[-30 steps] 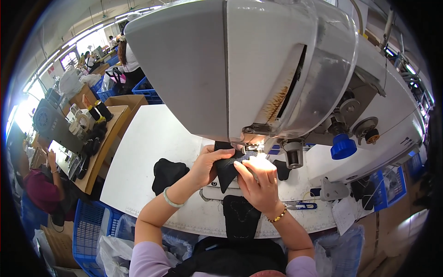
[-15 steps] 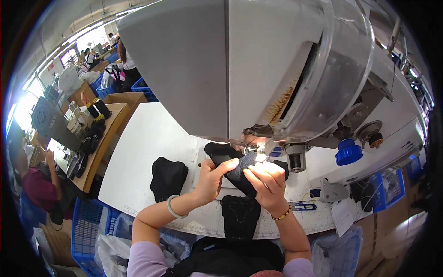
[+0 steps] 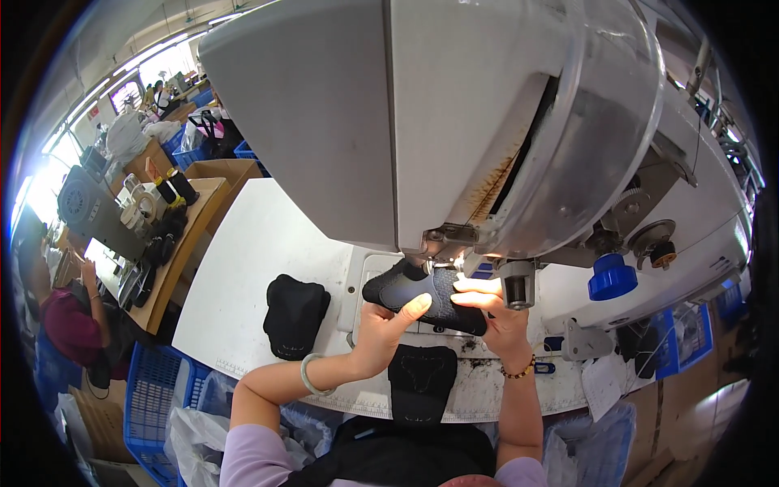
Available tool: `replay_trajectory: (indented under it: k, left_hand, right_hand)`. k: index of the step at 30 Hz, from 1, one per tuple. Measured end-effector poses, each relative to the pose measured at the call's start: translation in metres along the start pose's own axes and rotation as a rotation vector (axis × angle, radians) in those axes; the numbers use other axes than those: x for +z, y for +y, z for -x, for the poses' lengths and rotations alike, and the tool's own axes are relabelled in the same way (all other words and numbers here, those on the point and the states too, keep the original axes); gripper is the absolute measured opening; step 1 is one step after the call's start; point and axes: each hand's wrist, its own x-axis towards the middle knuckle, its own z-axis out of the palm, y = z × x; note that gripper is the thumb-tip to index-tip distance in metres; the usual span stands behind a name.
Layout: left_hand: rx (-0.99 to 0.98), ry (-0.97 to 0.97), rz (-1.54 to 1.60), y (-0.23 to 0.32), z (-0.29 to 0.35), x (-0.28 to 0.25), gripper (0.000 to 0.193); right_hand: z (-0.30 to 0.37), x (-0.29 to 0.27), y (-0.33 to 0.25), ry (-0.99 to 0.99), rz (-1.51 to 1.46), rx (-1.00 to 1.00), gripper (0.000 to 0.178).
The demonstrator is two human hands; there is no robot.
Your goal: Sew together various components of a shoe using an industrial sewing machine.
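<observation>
A black shoe upper piece with a grey textured panel [image 3: 441,299] lies under the lit needle area of a large grey sewing machine [image 3: 324,105]. My left hand [image 3: 388,331] pinches its left side, thumb on top and fingers underneath. At its right end my right hand [image 3: 505,325] grips it, with forefinger and middle finger stretched over the top and the thumb hidden. One black piece with a stitched outline [image 3: 422,381] lies at the table's near edge, just below the held piece. Left of my left hand rests a stack of similar black pieces [image 3: 296,316].
The white table [image 3: 235,268] has dark lint by my right wrist. Blue-handled thread snips [image 3: 545,368] lie beside that wrist. A blue tension knob [image 3: 612,277] hangs at the right. Blue crates [image 3: 162,406] stand below left, near a wooden bench [image 3: 180,252] and a co-worker in maroon [image 3: 75,325].
The upper piece has turned, so its long side now runs more crosswise. My right hand has shifted right and slightly nearer; my left hand has moved a little nearer, still holding on.
</observation>
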Motion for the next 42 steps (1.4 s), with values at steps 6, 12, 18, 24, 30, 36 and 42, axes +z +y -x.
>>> replay_trajectory:
  k: [6,12,18,24,30,36,42]
  left_hand:
    - [0.123,0.019,-0.162,-0.003,0.001,0.005,0.017]
    - [0.117,0.073,-0.143,0.003,-0.006,0.01,0.015]
    - [-0.084,-0.024,-0.148,0.01,-0.019,-0.005,0.015]
    - [-0.197,-0.057,0.093,0.012,-0.031,-0.018,0.02]
    - [-0.365,-0.027,0.155,0.019,-0.037,-0.028,0.022]
    - [-0.347,0.043,0.139,0.016,-0.036,-0.022,0.019]
    - [-0.133,0.0,0.178,0.021,-0.039,-0.026,0.011]
  right_hand:
    - [0.021,0.006,0.026,-0.072,-0.202,0.254,0.025]
    - [0.005,0.005,0.014,0.002,-0.151,0.14,0.025]
    - [-0.008,0.003,0.003,0.029,-0.089,0.1,0.015]
    - [-0.016,0.003,-0.025,0.016,0.21,-0.073,0.028]
    - [-0.017,0.014,-0.033,0.106,0.328,-0.199,0.03]
    - [-0.006,-0.006,-0.015,0.255,0.376,-0.07,0.031]
    - [-0.016,-0.044,0.001,0.323,0.237,0.474,0.017]
